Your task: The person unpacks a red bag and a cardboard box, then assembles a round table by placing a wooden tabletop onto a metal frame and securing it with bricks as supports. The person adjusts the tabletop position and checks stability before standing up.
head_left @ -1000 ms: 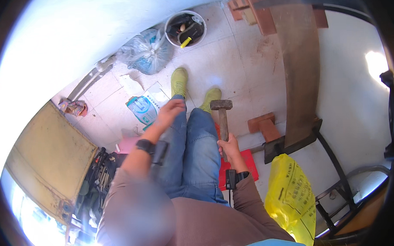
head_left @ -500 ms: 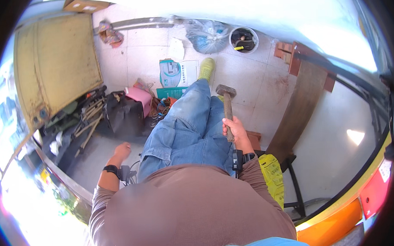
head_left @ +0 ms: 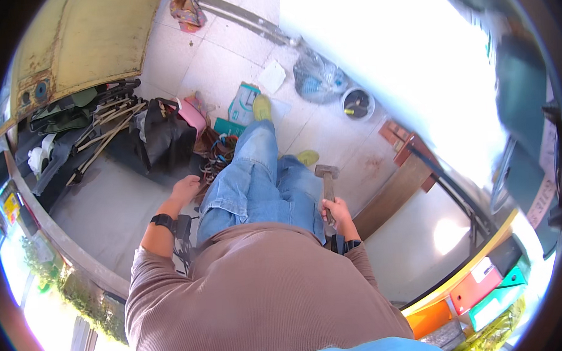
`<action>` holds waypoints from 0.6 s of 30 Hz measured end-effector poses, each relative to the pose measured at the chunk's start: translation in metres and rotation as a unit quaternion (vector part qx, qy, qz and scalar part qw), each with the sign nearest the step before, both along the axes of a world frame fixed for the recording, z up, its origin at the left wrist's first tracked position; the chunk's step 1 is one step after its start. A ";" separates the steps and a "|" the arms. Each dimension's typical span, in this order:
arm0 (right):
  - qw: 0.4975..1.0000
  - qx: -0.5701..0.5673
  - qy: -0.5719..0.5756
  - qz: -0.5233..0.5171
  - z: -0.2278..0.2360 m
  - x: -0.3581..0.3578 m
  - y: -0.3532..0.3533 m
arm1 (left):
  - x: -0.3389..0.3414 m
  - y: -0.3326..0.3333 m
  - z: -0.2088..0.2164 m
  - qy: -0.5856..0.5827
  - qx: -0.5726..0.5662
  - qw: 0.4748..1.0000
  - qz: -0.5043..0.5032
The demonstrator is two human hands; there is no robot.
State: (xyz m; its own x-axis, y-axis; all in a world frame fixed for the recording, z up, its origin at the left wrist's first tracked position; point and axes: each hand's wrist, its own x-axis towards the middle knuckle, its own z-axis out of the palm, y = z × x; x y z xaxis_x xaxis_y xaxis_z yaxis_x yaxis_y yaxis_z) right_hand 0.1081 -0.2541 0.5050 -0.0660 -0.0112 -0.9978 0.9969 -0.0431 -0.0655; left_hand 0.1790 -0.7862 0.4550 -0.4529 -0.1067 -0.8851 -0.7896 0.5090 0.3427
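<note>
My right hand (head_left: 338, 212) is wrapped around the wooden handle of a hammer (head_left: 326, 171). Its blocky metal head points away from me, above the floor and just right of my jeans. Out to my left, my left hand (head_left: 186, 189) is loosely curled with nothing visible in it. That hand hangs beside my thigh, near a black bag (head_left: 165, 136) and a tangle of cords (head_left: 221, 154). Both wrists wear dark bands with small devices.
Folding poles (head_left: 109, 129) lie at left below a rusty yellow panel (head_left: 90, 40). Ahead stand a bag of blue items (head_left: 318, 78) and a white bucket (head_left: 358, 105). At right are bricks (head_left: 394, 134), a wooden plank (head_left: 393, 193) and coloured folders (head_left: 477, 289).
My view has turned, and my legs have shifted so both yellow-green shoes show. The hammer stays in my right hand. My left hand is now closer to the black bag and cords.
</note>
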 end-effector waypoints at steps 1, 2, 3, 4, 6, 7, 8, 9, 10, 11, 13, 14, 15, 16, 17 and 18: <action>1.000 0.011 -0.003 0.018 0.008 -0.013 -0.011 | -0.003 -0.013 -0.001 -0.010 0.021 0.996 0.083; 0.999 0.018 0.006 0.035 0.016 -0.027 -0.023 | -0.003 -0.027 0.002 0.023 0.021 0.995 0.098; 0.998 0.025 0.015 0.053 0.022 -0.042 -0.034 | -0.002 -0.042 0.007 0.030 0.015 0.991 0.127; 0.997 0.030 0.027 0.066 0.028 -0.059 -0.045 | -0.001 -0.057 0.011 0.033 0.015 0.985 0.172; 0.991 0.032 0.060 0.117 0.035 -0.093 -0.067 | 0.002 -0.079 0.014 0.019 -0.037 0.979 0.198; 0.986 0.029 0.080 0.140 0.037 -0.110 -0.077 | 0.006 -0.088 0.016 0.021 -0.061 0.977 0.202; 0.984 0.020 0.092 0.150 0.038 -0.126 -0.087 | 0.010 -0.096 0.019 0.025 -0.083 0.973 0.214; 0.981 0.007 0.107 0.161 0.038 -0.144 -0.096 | 0.014 -0.099 0.020 0.039 -0.107 0.977 0.178; 0.978 -0.011 0.124 0.170 0.036 -0.161 -0.106 | 0.017 -0.099 0.022 0.055 -0.130 0.979 0.148; 0.973 -0.013 0.136 0.183 0.032 -0.178 -0.117 | 0.021 -0.099 0.026 0.048 -0.158 0.979 0.118; 0.963 -0.018 0.153 0.223 0.022 -0.213 -0.139 | 0.025 -0.092 0.037 0.066 -0.148 0.983 0.091; 0.960 -0.033 0.156 0.232 0.017 -0.230 -0.151 | 0.023 -0.086 0.042 0.067 -0.146 0.984 0.077; 0.955 -0.043 0.163 0.245 0.012 -0.247 -0.162 | 0.019 -0.083 0.047 0.057 -0.145 0.986 0.064; 0.948 -0.051 0.169 0.266 0.007 -0.263 -0.173 | 0.014 -0.079 0.052 0.046 -0.145 0.987 0.051; 0.950 -0.041 0.165 0.263 0.001 -0.279 -0.186 | 0.009 -0.076 0.058 0.048 -0.146 0.987 0.038; 0.949 -0.029 0.161 0.269 -0.004 -0.294 -0.199 | 0.004 -0.074 0.062 0.038 -0.148 0.988 0.034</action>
State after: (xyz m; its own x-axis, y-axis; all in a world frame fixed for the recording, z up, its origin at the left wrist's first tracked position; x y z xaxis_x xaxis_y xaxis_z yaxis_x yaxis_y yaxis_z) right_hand -0.1857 -0.4532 0.5009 -0.3366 -0.1834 -0.9236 0.8041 0.4544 -0.3833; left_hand 0.1832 -0.8606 0.5168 -0.5005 -0.3876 -0.7741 -0.8028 0.5426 0.2473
